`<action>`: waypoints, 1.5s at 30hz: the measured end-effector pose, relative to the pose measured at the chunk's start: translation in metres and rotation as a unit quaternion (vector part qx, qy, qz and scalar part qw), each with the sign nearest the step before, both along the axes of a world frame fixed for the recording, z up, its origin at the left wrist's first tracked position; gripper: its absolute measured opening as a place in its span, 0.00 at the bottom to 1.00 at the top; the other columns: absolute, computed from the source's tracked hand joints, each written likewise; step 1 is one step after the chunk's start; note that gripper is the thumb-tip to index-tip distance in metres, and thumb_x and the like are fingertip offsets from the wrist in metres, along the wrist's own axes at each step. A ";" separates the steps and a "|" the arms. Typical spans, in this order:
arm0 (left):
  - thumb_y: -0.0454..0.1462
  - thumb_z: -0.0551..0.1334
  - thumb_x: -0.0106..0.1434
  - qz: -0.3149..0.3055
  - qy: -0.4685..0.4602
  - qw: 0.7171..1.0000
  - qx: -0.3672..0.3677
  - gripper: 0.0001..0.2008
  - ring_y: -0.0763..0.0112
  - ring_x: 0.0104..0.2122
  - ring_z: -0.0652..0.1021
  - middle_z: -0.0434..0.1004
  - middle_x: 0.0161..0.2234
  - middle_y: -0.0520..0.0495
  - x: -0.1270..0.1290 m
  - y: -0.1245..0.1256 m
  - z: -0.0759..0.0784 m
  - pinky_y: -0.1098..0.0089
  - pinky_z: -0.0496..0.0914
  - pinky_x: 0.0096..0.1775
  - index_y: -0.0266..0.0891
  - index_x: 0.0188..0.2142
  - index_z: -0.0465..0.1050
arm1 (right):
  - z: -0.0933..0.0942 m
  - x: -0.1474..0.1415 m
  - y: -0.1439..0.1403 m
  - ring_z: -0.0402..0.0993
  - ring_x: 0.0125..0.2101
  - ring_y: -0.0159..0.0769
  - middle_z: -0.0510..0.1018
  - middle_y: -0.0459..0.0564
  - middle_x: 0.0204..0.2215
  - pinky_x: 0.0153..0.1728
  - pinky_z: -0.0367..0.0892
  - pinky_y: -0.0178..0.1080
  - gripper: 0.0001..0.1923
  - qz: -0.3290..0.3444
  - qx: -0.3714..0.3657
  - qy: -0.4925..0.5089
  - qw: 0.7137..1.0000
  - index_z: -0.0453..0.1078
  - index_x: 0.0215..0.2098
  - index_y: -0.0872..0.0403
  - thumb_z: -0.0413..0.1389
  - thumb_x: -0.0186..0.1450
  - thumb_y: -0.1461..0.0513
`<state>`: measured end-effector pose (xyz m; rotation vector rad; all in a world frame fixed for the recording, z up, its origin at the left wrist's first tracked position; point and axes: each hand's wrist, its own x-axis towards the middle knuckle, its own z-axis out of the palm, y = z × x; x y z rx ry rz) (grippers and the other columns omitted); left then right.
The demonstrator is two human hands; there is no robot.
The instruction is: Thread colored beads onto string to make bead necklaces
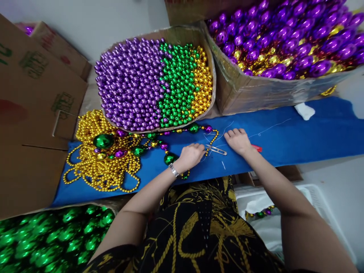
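Looks like stringing: left hand (pixel 191 154) pinches the bead strand (pixel 212 137) end beside the thread snips (pixel 216 150), right hand (pixel 238 140) flat, grip empty. Next probably needs knotting thread (pixel 267 129).

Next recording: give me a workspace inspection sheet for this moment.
Surface: blue cloth over the bench.
Job's things: bead strand, thread, metal snips between the hands.
Clutter: gold bead pile, white scrap.
Grips: left hand pinching thread beside the snips; right hand flat on the cloth, over a red item.
Cables: nothing seen.
Surroundings: bead boxes, white crate.
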<state>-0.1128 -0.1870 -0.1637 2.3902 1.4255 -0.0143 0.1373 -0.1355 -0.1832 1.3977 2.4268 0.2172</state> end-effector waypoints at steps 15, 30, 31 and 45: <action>0.45 0.53 0.70 0.075 0.011 0.997 0.035 0.15 0.60 0.40 0.80 0.74 0.47 0.40 0.049 0.060 -0.019 0.66 0.72 0.38 0.38 0.48 0.70 | 0.007 0.005 -0.005 0.67 0.38 0.39 0.75 0.56 0.37 0.38 0.47 0.41 0.11 0.002 -0.020 -0.012 1.000 0.67 0.43 0.56 0.44 0.71 0.67; 0.38 0.50 0.71 0.134 -0.038 0.990 -0.021 0.15 0.58 0.42 0.80 0.70 0.50 0.33 0.059 0.061 -0.033 0.63 0.72 0.40 0.34 0.52 0.66 | 0.008 0.008 -0.008 0.68 0.40 0.38 0.76 0.56 0.40 0.37 0.48 0.39 0.10 0.009 -0.039 0.002 0.999 0.67 0.43 0.56 0.45 0.70 0.67; 0.38 0.49 0.71 0.137 -0.040 0.989 -0.026 0.15 0.58 0.42 0.80 0.70 0.50 0.33 0.059 0.061 -0.032 0.63 0.72 0.41 0.33 0.52 0.65 | 0.006 0.009 -0.008 0.68 0.40 0.37 0.76 0.55 0.40 0.37 0.48 0.39 0.10 0.010 -0.039 0.004 0.999 0.67 0.43 0.56 0.45 0.70 0.67; 0.34 0.55 0.67 0.217 -0.290 0.929 -0.073 0.05 0.66 0.34 0.76 0.75 0.32 0.46 0.048 0.066 -0.038 0.68 0.69 0.40 0.38 0.34 0.66 | 0.006 0.009 -0.007 0.68 0.40 0.37 0.76 0.55 0.40 0.37 0.48 0.39 0.10 0.007 -0.041 -0.007 0.999 0.66 0.44 0.55 0.45 0.70 0.68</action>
